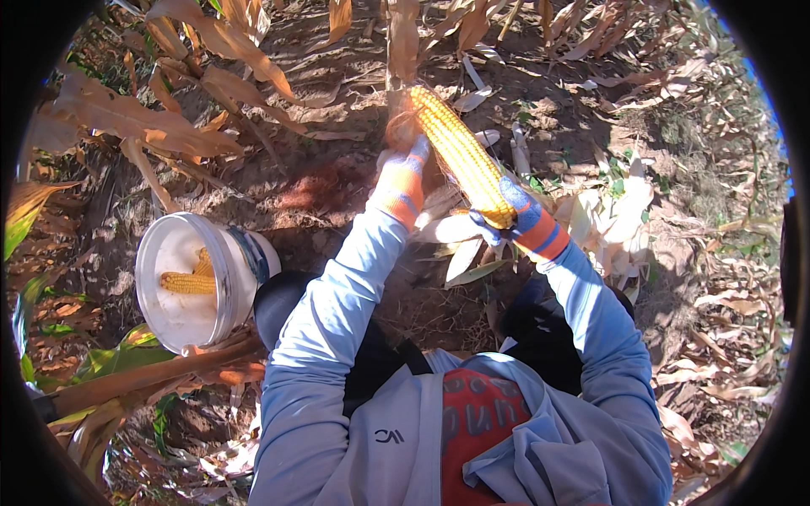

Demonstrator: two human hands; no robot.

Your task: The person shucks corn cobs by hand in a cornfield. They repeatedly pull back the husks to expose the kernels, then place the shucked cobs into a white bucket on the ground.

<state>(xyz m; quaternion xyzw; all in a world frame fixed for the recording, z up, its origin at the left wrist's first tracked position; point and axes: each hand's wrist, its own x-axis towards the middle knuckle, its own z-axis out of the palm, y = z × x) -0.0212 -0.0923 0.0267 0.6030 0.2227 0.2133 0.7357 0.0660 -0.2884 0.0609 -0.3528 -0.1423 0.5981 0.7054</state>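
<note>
A husked yellow ear of corn (461, 152) lies slantwise between my gloved hands. My right hand (525, 218), in a blue and orange glove, is closed around its lower end. My left hand (403, 174), in a like glove, is at the ear's upper left, against a bunch of brown corn silk (402, 125); its fingers are partly hidden, and what they grip cannot be told. Pale husks (450, 229) hang below the ear. At my left a white plastic bucket (223, 278) lies tilted with its mouth towards me, holding a few ears of corn (188, 283).
A standing dry corn stalk (401, 44) rises just beyond my hands. Dry corn leaves (145, 120) reach in from the upper left. A pile of pale husks (610, 209) lies at the right. A brown stalk or pole (152, 373) crosses below the bucket.
</note>
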